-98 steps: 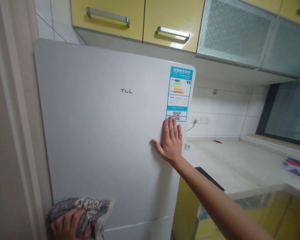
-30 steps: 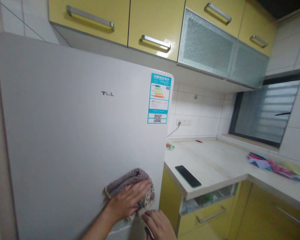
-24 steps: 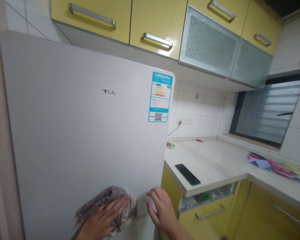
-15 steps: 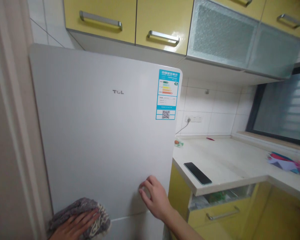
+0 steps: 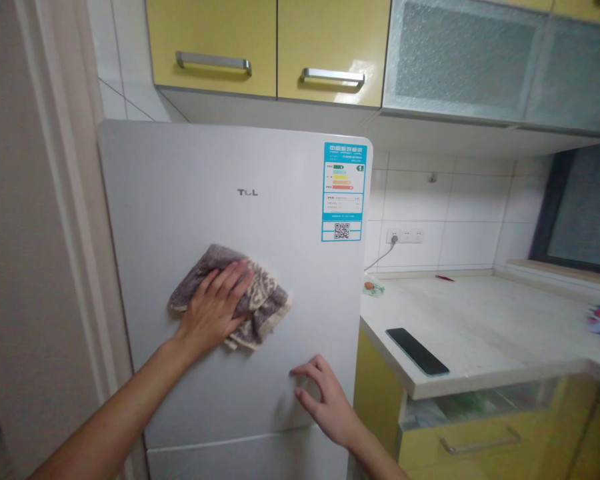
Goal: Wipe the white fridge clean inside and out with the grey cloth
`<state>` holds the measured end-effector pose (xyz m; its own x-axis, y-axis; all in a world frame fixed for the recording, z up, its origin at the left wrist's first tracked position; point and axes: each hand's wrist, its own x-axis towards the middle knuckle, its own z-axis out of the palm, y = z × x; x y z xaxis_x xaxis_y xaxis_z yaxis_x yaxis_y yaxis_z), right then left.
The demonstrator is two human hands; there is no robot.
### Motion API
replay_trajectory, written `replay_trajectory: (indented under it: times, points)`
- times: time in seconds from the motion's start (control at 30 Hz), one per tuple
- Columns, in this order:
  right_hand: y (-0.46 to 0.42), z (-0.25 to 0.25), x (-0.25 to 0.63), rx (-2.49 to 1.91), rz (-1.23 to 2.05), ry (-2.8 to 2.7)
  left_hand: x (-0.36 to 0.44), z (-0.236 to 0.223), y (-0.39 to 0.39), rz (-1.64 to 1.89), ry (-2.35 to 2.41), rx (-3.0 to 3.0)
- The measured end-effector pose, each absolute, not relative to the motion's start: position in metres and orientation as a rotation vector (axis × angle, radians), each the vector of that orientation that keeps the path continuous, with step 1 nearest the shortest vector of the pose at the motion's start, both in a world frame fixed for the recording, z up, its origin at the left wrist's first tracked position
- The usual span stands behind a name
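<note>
My left hand point(image 5: 215, 305) lies over a grey-and-cream patterned cloth point(image 5: 265, 293), pressing it to the white refrigerator door point(image 5: 180, 200). The cloth is bunched, spreading past the fingers on both sides, below the TCL logo. Low on the same door, my right hand point(image 5: 327, 403) has its fingers apart and bent, with nothing in them. Its fingertips are at or very near the door surface; I cannot tell if they touch. A blue energy label point(image 5: 343, 193) is stuck at the door's upper right.
Yellow cupboards point(image 5: 215, 33) hang above the refrigerator. To the right, a white counter point(image 5: 480, 320) holds a phone point(image 5: 417, 351) near its front edge and a small bag point(image 5: 374, 288) at the back. A plugged cord point(image 5: 383, 255) runs behind the refrigerator. A wall edge point(image 5: 75, 200) stands close on the left.
My left hand and the cloth have moved up and to the right across the door, from its lower left. My right hand stays low on the door. The view has shifted slightly.
</note>
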<state>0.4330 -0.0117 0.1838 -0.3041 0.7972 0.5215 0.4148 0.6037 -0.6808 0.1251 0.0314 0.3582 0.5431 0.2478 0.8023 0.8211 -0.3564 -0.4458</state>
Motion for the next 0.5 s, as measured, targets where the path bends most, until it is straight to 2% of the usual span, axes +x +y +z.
replay_trajectory:
  times: [0.13,0.23,0.33,0.5]
  points:
    - [-0.012,0.186,0.438,-0.985,0.598,-1.918,0.215,0.445,0.038,-0.694,-0.719,-1.959]
    - [-0.014,0.189,0.436,-1.041,0.559,-1.93,0.277,0.454,0.042,-0.607,-0.613,-2.06]
    - [-0.016,0.193,0.435,-1.129,0.467,-1.985,0.319,0.413,0.045,-0.476,-0.478,-2.202]
    - [-0.015,0.174,0.449,-1.25,0.297,-2.143,0.331,0.307,0.047,-0.257,-0.25,-2.413]
